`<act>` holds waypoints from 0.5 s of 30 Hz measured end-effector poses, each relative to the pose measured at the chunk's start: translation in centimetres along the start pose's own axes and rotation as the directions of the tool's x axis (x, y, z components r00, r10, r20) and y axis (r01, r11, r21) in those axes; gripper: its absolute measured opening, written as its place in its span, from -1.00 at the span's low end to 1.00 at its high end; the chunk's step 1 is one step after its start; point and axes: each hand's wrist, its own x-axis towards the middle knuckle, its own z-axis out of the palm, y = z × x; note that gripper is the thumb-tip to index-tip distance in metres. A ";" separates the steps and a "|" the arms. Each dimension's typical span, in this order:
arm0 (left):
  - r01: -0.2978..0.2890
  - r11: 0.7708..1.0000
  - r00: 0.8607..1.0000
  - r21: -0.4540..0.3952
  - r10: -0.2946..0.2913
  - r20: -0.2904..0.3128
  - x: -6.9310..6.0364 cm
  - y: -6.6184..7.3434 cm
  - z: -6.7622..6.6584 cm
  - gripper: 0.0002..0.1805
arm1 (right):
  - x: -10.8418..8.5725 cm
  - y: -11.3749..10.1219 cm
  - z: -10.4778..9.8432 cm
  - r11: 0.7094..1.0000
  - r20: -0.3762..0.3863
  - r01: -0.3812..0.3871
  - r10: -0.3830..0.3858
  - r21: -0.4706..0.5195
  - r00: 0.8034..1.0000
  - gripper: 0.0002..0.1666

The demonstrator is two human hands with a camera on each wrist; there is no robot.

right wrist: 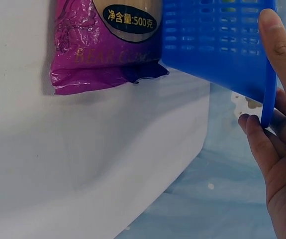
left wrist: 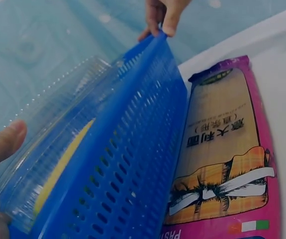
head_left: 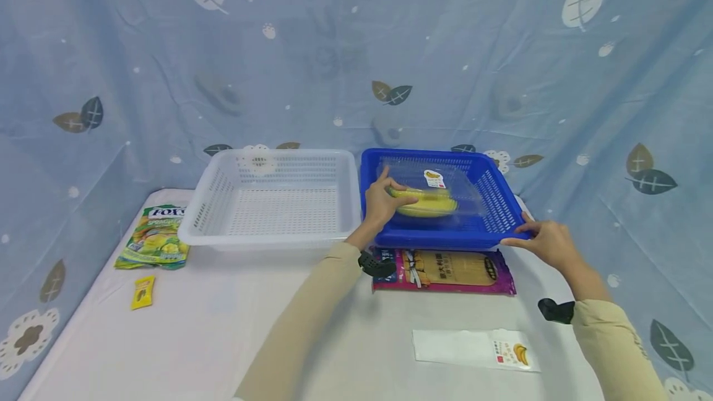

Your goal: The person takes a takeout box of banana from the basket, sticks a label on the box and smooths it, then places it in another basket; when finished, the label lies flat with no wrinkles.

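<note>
A clear plastic box (head_left: pixel 470 197) with yellow bananas (head_left: pixel 429 208) showing through it sits tilted in the blue basket (head_left: pixel 434 241). A small banana sticker (head_left: pixel 434 179) is on its top. My left hand (head_left: pixel 381 204) grips the left end of the box, its thumb (left wrist: pixel 8 139) along the near edge in the left wrist view. At the basket's front right corner, my right hand (head_left: pixel 548 243) pinches the rim between thumb and fingers, as the right wrist view also shows. A purple pasta packet (head_left: pixel 453 270) lies just in front of the basket.
Left of the blue basket stands a white basket (head_left: pixel 267 242). A green Fox's bag (head_left: pixel 156 240) and a small yellow packet (head_left: pixel 143 293) lie at the far left. Near the front lies a flat white sleeve with a banana print (head_left: pixel 457 346). A blue curtain hangs behind.
</note>
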 end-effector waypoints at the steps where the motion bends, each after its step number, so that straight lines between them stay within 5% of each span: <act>1: 0.004 1.000 1.000 0.010 -0.004 0.001 0.0 -0.2 0.2 -0.74 | 0.0 0.0 0.0 1.000 0.002 -0.002 0.002 0.001 1.000 -0.27; 9: -0.040 0.997 0.998 0.070 0.037 0.051 0.4 -0.9 0.9 -0.69 | 0.2 0.2 -0.1 1.000 0.014 -0.016 0.016 0.008 1.000 -0.28; 15: 0.011 0.956 0.983 0.293 -0.064 0.172 -0.1 -0.4 0.5 -0.66 | 0.2 0.1 0.2 1.000 -0.003 -0.004 0.004 0.007 1.000 -0.29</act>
